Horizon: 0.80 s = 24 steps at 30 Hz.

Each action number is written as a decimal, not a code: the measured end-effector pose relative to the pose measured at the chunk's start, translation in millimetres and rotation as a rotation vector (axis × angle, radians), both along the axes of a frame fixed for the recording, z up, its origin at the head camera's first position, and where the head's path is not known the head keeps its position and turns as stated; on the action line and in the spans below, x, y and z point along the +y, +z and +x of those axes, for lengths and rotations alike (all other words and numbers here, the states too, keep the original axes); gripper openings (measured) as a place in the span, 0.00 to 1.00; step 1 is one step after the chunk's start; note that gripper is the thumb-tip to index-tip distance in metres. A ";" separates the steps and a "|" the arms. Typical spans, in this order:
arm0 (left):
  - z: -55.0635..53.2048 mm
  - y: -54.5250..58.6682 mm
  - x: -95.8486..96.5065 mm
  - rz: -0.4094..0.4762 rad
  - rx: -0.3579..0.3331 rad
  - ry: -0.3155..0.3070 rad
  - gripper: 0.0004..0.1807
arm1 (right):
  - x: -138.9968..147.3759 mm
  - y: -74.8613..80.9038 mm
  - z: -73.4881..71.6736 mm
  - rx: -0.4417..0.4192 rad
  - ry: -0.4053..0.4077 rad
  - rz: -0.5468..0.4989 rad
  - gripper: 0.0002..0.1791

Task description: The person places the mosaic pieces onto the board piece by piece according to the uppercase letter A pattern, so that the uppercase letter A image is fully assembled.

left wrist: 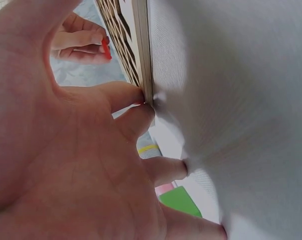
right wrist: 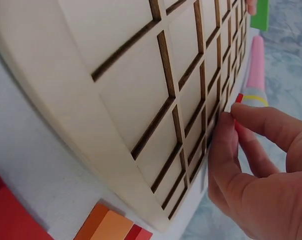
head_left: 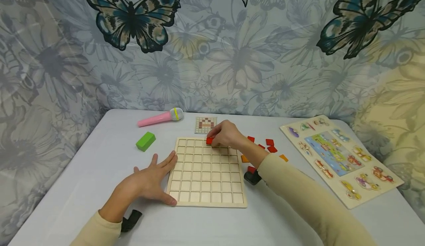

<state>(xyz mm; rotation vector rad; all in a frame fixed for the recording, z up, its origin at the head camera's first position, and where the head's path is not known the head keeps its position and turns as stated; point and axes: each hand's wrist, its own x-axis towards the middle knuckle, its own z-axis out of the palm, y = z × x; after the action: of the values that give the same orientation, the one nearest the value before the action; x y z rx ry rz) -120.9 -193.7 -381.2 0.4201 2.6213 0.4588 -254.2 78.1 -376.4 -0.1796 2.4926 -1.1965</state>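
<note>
A wooden grid board (head_left: 206,179) with square recesses lies on the white table. My right hand (head_left: 226,134) pinches a small red square tile (head_left: 210,141) over the board's far row, near its middle. In the right wrist view only a sliver of that red tile (right wrist: 239,98) shows between thumb and fingers. My left hand (head_left: 151,181) is spread at the board's left edge. Its thumb touches the near left corner, and the fingertips touch the board's side and the table, as the left wrist view shows.
A small pattern card (head_left: 201,126) lies behind the board. Loose red tiles (head_left: 269,142) and orange tiles (head_left: 283,158) are scattered to the right, before a picture puzzle board (head_left: 332,153). A green block (head_left: 145,141) and a pink toy microphone (head_left: 156,119) lie at the left.
</note>
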 end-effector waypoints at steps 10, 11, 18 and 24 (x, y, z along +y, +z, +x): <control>2.1 -1.9 1.5 0.001 -0.024 0.013 0.76 | -8.6 -4.8 -0.7 0.028 0.020 0.018 0.12; 1.9 -2.0 1.5 -0.001 -0.022 0.014 0.76 | -9.2 -4.9 -0.8 0.031 0.023 0.021 0.12; 0.5 -1.5 0.5 -0.004 -0.015 0.009 0.76 | -12.2 -4.4 -2.5 0.040 0.026 0.043 0.12; -0.1 -1.4 -0.8 0.004 -0.006 0.001 0.76 | -12.2 -4.5 -3.5 0.044 0.029 0.044 0.12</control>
<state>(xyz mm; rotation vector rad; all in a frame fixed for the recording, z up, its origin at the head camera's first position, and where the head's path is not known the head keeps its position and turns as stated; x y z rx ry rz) -121.1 -194.6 -382.6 0.4175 2.6158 0.4645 -257.6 66.0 -380.9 -0.2323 2.5432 -1.1373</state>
